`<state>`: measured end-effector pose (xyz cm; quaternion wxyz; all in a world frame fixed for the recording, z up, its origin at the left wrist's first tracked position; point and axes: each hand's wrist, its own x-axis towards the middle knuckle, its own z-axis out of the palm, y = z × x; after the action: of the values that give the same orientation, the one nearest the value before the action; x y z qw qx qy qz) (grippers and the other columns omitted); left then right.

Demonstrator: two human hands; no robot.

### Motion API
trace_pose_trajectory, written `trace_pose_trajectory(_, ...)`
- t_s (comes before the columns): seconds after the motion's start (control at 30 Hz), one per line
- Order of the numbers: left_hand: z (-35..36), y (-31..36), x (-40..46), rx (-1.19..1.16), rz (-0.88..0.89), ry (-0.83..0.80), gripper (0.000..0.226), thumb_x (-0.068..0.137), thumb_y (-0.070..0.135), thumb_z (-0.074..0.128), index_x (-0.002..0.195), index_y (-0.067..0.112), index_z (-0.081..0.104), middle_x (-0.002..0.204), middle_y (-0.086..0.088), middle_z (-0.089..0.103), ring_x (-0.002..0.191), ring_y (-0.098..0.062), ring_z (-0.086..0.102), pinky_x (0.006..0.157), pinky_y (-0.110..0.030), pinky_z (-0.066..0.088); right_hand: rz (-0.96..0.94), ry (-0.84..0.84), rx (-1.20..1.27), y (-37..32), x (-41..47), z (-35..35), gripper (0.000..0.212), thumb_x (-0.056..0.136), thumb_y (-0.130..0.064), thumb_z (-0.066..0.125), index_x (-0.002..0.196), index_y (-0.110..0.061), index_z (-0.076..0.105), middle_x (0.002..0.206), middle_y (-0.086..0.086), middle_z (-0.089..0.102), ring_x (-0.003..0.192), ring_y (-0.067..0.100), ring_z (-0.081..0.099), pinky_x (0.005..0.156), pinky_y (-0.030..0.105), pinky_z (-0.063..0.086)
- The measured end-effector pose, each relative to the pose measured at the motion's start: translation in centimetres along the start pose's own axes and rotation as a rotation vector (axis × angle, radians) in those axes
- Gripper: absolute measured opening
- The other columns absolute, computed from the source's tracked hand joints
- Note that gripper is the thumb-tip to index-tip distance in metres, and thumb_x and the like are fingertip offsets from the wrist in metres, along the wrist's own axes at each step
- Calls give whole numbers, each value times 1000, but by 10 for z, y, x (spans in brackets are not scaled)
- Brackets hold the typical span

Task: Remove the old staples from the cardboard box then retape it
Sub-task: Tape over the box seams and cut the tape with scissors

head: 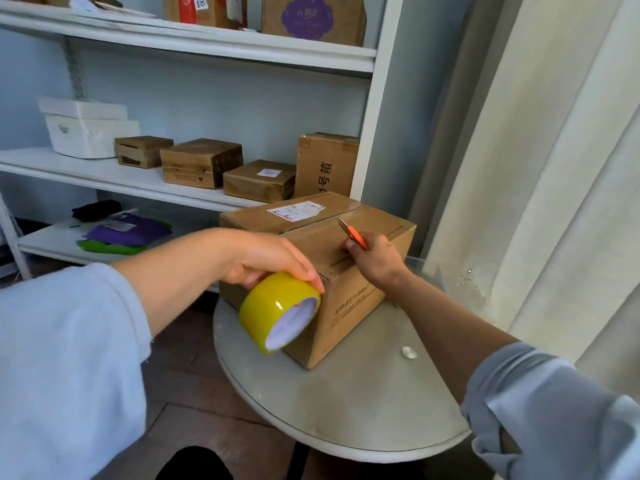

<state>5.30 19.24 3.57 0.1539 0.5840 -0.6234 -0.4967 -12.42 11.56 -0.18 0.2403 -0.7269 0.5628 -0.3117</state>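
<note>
A brown cardboard box (322, 258) with a white shipping label on top sits on a round grey table (363, 403) beside white shelves (138, 174). The left hand (266, 258) curls its fingers around a yellow roll of packing tape (277, 311) held against the box's near corner. The right hand (375, 259) grips small orange-handled scissors (353, 234) over the box's top, blades pointing away.

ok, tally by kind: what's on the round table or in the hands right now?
Cardboard box on the round table: 1
Yellow tape roll, held by left hand: 1
Orange-handled cutter, held by right hand: 1
Small round metal disc: 1
Total: 4
</note>
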Motion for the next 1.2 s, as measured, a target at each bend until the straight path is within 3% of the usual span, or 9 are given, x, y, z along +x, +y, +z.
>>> trace_pose_trajectory(0.13, -12, 1, -1, 1, 62, 155, 21, 94, 16, 54, 94, 16, 75, 94, -3, 72, 87, -16, 66, 77, -32, 55, -34, 134, -159, 0, 9, -2, 23, 97, -36, 49, 108, -18, 59, 95, 4, 65, 86, 23, 63, 82, 44, 55)
trace_pose_trajectory(0.33, -13, -3, 6, -31, 155, 306, 20, 93, 15, 55, 91, 18, 75, 92, 12, 65, 96, -7, 58, 76, -23, 49, -159, -54, 59, 3, -24, 0, 45, 64, -49, 81, 85, -18, 57, 78, -6, 57, 72, 8, 51, 64, 27, 43)
trace_pose_trajectory(0.53, 15, -3, 26, 18, 144, 210, 24, 92, 18, 58, 80, 27, 77, 150, 8, 30, 138, -12, 30, 91, -40, 47, -70, -92, -56, 24, -24, -21, 16, 78, -19, 74, 84, -19, 59, 90, 2, 64, 82, 17, 61, 76, 36, 56)
trace_pose_trajectory(0.67, 36, 5, 33, 49, 196, 179, 25, 94, 23, 55, 83, 30, 76, 157, 4, 17, 144, -15, 15, 100, -52, 40, 43, -114, -53, 45, -30, -49, 11, 84, -6, 65, 84, -16, 61, 89, 2, 64, 86, 19, 61, 73, 29, 53)
trace_pose_trajectory(0.77, 39, 12, 34, 75, 219, 141, 24, 95, 22, 54, 87, 28, 76, 158, 0, 15, 146, -14, 9, 103, -55, 36, 24, 82, 103, 48, -34, -44, 11, 83, -9, 67, 89, -18, 62, 99, 4, 64, 90, 23, 63, 79, 38, 57)
trace_pose_trajectory(0.87, 38, 14, 31, 133, 196, 128, 24, 94, 21, 55, 84, 28, 75, 159, 1, 12, 145, -13, 10, 100, -52, 41, -8, -17, 127, 39, -35, -27, 29, 78, -16, 76, 103, -17, 61, 106, 3, 60, 84, 20, 62, 68, 35, 59)
trace_pose_trajectory(0.97, 31, 10, 30, 101, 222, 126, 24, 94, 18, 55, 85, 26, 75, 157, 0, 21, 144, -11, 16, 99, -43, 43, -30, -67, 184, 31, -36, -11, 43, 74, -25, 80, 109, -19, 56, 104, -2, 56, 79, 14, 58, 59, 30, 56)
trace_pose_trajectory(1.1, 16, 3, 32, 52, 275, 231, 21, 92, 15, 58, 84, 23, 76, 138, 0, 49, 139, -3, 25, 110, -37, 30, -62, 48, 103, 30, -27, 5, 62, 69, -49, 79, 122, -29, 54, 120, -8, 57, 105, 14, 59, 83, 40, 56)
trace_pose_trajectory(1.2, 14, 1, 33, 27, 236, 241, 22, 92, 17, 57, 83, 23, 76, 130, 6, 50, 134, -6, 30, 92, -41, 47, -85, 52, -25, 35, -25, 2, 63, 69, -53, 76, 123, -31, 53, 119, -12, 60, 106, 11, 58, 89, 38, 53)
